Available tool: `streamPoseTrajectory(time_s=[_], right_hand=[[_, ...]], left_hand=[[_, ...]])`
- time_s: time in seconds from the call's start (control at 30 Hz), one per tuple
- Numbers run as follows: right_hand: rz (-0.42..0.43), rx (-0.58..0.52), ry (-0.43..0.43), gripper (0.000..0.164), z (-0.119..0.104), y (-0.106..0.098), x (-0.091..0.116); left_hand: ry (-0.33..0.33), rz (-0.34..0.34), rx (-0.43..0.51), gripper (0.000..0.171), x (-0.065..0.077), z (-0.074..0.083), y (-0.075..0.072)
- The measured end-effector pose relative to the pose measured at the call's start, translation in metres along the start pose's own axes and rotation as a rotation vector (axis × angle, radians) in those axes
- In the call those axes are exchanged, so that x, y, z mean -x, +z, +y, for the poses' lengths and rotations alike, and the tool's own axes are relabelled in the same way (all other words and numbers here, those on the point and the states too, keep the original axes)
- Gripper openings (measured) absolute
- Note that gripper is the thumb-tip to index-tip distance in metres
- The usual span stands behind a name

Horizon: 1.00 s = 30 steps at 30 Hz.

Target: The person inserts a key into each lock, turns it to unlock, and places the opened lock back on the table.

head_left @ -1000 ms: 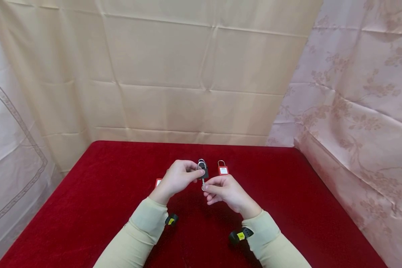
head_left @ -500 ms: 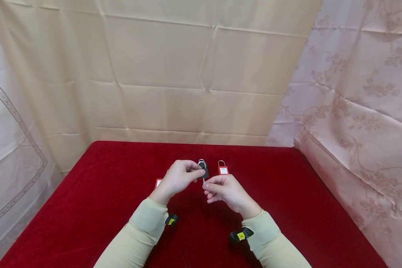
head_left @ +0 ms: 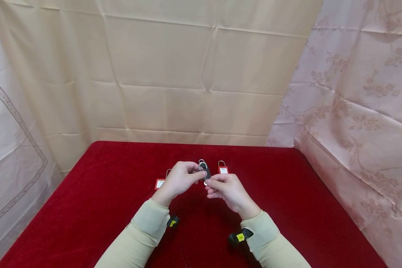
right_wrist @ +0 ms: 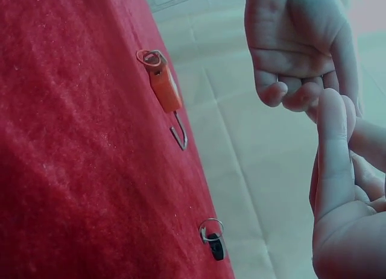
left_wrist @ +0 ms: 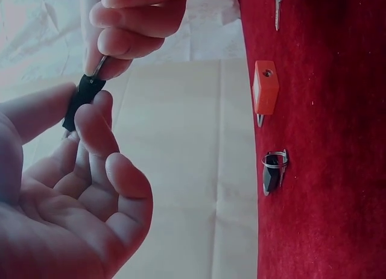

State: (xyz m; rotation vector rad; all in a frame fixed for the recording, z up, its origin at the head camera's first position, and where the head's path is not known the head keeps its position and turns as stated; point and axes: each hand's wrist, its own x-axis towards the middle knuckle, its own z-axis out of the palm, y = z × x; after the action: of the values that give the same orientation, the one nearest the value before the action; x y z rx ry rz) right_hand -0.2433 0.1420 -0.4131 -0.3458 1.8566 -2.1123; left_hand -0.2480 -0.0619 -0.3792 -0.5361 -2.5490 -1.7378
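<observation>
My left hand (head_left: 181,178) pinches a small black padlock (head_left: 206,172) between thumb and fingers above the table. Its remaining fingers are loosely bent, as the left wrist view shows. From the right, my right hand (head_left: 229,190) pinches the head of a metal key (head_left: 205,182) at the padlock's lower end. In the left wrist view, the key's shaft (left_wrist: 100,67) runs into the bottom of the black padlock (left_wrist: 83,99). The right wrist view has both hands' fingers meeting, with the padlock and key hidden behind them.
On the red-covered table (head_left: 120,204) lie a red padlock (head_left: 159,184) left of my hands and another red padlock (head_left: 223,170) behind the right one. A small black object with a split ring (left_wrist: 271,173) and a loose key (left_wrist: 277,11) also lie there. Curtains hang behind.
My right hand has moved slightly up toward the padlock, and less of the key shows below it. The left hand has shifted a little right, uncovering more of the left red padlock.
</observation>
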Motion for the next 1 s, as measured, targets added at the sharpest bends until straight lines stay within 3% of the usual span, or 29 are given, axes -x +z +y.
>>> streamPoseTrajectory(time_s=[0.57,0.8,1.0], right_hand=[[-0.019,0.002,-0.039,0.019,-0.0057,0.0046,0.0031],[-0.031,0.013,-0.075,0.015,-0.0057,0.0071,0.0040],[-0.056,-0.043,-0.098,0.012,-0.0065,0.0081,0.0057]], left_hand=[[-0.045,0.041,0.149,0.012,0.0003,0.0014,-0.0015],[-0.049,0.070,0.215,0.012,-0.0019,0.0004,-0.0010],[-0.040,0.068,0.262,0.014,-0.0025,0.0006,0.0008]])
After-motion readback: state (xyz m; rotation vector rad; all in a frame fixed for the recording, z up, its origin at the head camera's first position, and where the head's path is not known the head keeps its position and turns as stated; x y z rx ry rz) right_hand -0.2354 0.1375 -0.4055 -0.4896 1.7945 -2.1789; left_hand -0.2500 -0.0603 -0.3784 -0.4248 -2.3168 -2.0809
